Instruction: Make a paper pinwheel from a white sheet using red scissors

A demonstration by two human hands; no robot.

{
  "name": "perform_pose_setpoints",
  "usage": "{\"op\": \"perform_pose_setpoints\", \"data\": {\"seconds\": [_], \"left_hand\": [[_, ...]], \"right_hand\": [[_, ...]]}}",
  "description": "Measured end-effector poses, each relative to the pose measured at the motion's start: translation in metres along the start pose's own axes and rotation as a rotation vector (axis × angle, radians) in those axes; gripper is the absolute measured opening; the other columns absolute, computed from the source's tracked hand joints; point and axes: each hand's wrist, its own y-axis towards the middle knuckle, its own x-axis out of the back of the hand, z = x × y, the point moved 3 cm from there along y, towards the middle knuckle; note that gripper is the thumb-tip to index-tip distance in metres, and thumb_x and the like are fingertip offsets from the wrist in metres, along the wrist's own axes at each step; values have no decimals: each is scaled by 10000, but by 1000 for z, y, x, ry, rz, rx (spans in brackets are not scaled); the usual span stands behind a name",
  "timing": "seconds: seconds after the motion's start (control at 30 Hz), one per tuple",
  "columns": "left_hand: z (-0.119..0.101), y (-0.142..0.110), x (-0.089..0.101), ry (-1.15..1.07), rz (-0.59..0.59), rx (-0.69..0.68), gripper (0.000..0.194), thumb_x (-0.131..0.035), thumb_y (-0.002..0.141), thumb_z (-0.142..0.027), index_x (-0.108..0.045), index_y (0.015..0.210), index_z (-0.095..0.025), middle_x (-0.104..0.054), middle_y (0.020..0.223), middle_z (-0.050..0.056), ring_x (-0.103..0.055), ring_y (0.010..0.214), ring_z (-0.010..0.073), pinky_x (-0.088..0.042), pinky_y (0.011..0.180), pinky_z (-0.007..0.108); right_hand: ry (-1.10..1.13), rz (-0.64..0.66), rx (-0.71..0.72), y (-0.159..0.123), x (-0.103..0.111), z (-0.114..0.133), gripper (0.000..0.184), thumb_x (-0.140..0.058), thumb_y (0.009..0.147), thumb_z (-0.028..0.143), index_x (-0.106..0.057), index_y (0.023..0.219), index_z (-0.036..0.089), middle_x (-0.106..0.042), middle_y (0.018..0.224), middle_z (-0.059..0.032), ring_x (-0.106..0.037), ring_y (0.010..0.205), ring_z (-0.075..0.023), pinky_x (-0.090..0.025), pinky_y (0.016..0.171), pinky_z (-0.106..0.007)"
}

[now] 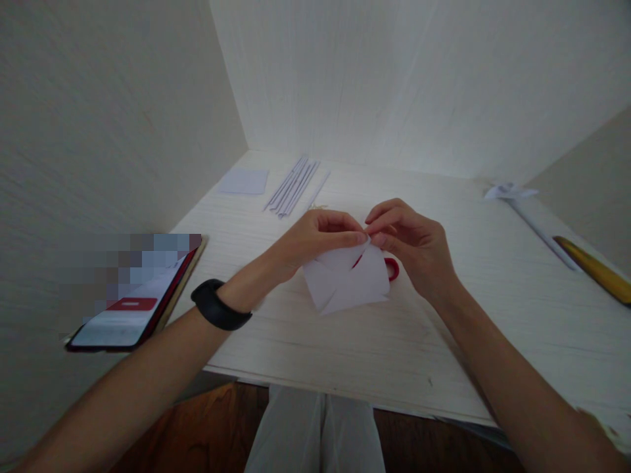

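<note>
- Left forearm (118, 381) and right forearm (513, 368) nearest the cam, slanting in from both sides so the fingers meet in the middle, prob. for a good view; black wristband (219, 305) well back from the left fingers.
- Left hand (320, 240): thumb and forefinger pinched narrow on the top of the white paper (345, 289) — steadying it, by the look.
- Right hand (414, 243): thumb and forefinger closed on the same spot, tips almost touching the left's; other fingers curled loosely, seemingly to keep out of the way.
- White paper sits just below both sets of fingertips, w/ slits; gathered at its top, prob. b/c a flap is being kept folded there (exact fold hidden by the fingers).
- Red loop (393, 269) just below the right fingers, partly behind the paper. Scissors handle, maybe — within easy reach.
- Paper sticks (293, 187) beyond the left fingers, bunched, prob. for tidiness; paper sheet (244, 181) farther left.
- Phone (133, 295) left of the left fingers, screen facing the wearer, prob. for quick glances.
- Pinwheel-like paper piece (510, 190) on a stick, well right of and beyond the right fingers, near a yellow thing (594, 269) (can't tell what); apart, prob. to avoid crushing.
</note>
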Motion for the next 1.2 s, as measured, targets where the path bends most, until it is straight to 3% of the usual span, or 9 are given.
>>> {"op": "perform_pose_setpoints", "data": {"seconds": [0.6,0.87,1.2], "left_hand": [[-1,1,-2,-25,-25,-26,170,-815,637,-240,-687,686,-140,-674,643,-22,-582,576,79,-403,533,189],[-1,0,-2,-56,-3,11,128,-792,641,-226,-693,675,-153,-655,591,-42,-543,505,61,-360,475,178],[2,0,-1,-28,-32,32,189,-814,621,-267,-670,653,-149,-631,574,-36,-513,492,64,-319,463,192]], "right_hand": [[-23,-35,-10,-1,-2,1,109,-712,760,139,-691,723,239,-612,876,-4,-591,831,-146,-527,739,-306],[-10,-10,17,-1,0,4,168,-710,759,103,-733,770,269,-617,901,0,-591,858,-144,-523,756,-306],[-5,-55,12,0,-3,-2,112,-735,741,148,-687,712,245,-618,838,6,-591,816,-144,-523,748,-300]]}}
